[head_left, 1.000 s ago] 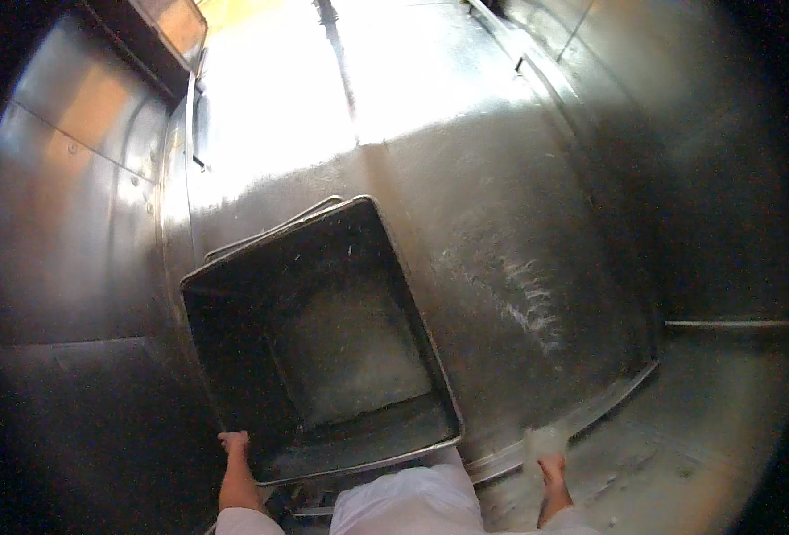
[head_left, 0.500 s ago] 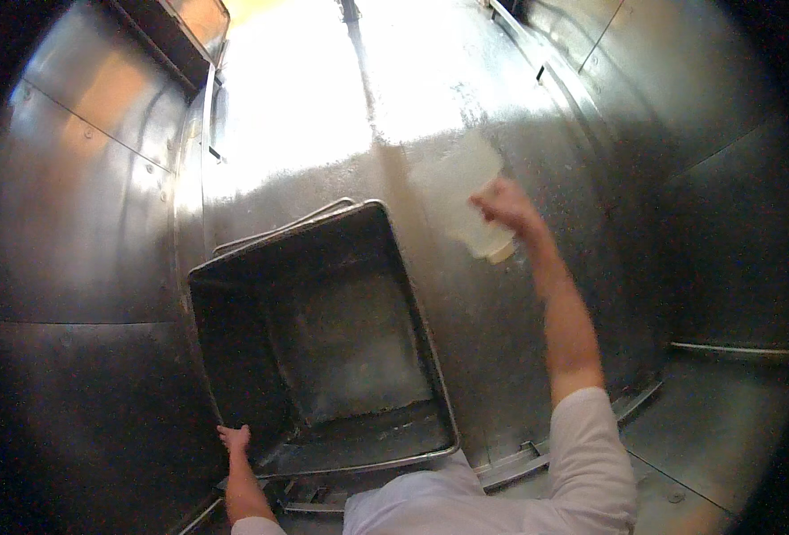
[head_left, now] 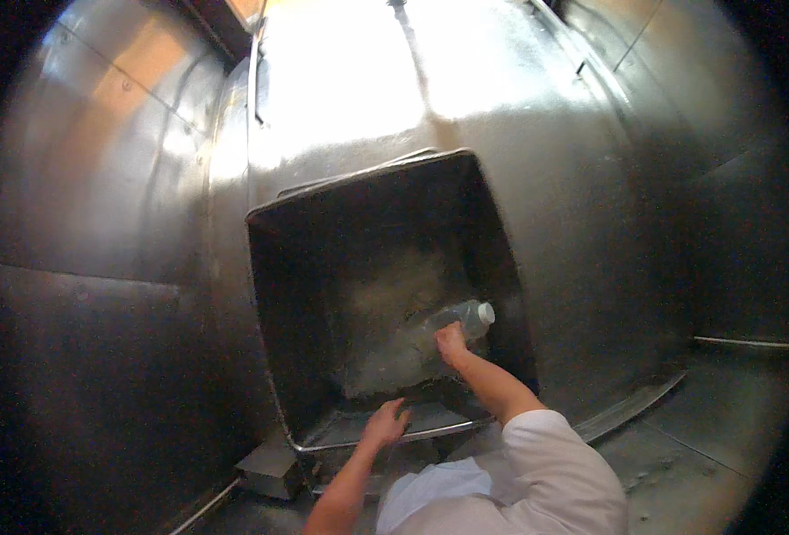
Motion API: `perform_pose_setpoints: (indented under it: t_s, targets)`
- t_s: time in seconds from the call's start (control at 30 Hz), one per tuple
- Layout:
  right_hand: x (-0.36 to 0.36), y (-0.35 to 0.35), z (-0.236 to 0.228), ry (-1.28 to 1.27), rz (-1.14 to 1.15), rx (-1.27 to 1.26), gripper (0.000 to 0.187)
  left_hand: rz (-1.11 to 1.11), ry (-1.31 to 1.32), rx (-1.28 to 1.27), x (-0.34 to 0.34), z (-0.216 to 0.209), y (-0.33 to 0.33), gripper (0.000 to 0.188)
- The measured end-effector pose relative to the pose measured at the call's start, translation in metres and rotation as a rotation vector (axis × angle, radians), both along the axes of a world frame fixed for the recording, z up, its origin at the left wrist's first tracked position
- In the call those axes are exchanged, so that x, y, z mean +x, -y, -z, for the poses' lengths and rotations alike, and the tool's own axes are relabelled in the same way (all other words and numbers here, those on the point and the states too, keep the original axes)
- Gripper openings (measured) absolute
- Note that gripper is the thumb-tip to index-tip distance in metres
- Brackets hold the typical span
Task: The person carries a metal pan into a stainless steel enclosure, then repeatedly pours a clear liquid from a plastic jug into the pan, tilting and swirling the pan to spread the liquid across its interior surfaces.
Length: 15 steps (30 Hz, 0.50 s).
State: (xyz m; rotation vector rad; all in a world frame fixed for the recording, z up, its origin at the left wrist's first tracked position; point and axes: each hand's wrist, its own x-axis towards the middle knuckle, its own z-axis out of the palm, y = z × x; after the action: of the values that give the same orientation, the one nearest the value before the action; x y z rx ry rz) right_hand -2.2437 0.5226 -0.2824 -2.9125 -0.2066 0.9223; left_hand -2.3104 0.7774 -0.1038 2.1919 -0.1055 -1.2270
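A large, deep rectangular metal bin (head_left: 305, 303) stands tilted in front of me, its open side toward me. Inside it, my right hand (head_left: 450, 342) is closed around a clear plastic jug (head_left: 470, 323) with a white cap. The jug lies tipped over, cap pointing right, close to the bin's inner floor. My left hand (head_left: 387, 424) hovers at the bin's near rim with fingers apart and nothing in them. Whether it touches the rim I cannot tell.
Bare metal walls (head_left: 100, 205) rise on the left and right. A bright, glaring metal surface (head_left: 350, 80) stretches behind the bin, with rails along its sides. Below the bin's near left corner is a metal block (head_left: 274, 468), and a metal ledge (head_left: 635, 408) runs at lower right.
My right hand has brought the jug from the metal surface at right into the bin. My left hand has left the bin's left side for its near rim. The view has shifted.
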Motion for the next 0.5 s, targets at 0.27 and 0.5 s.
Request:
perform_pose_setpoints:
  t_s: [0.27, 0.5]
  targets:
    - [-0.030, -0.077, -0.034, -0.419, 0.730, 0.785, 0.043, -0.153, 0.127, 0.138, -0.016, -0.037, -0.057, 0.041]
    - [-0.026, -0.047, -0.180, -0.322, 1.129, 1.342, 0.047, 0.058, -0.271, 0.109, 0.002, -0.033, -0.064, 0.051]
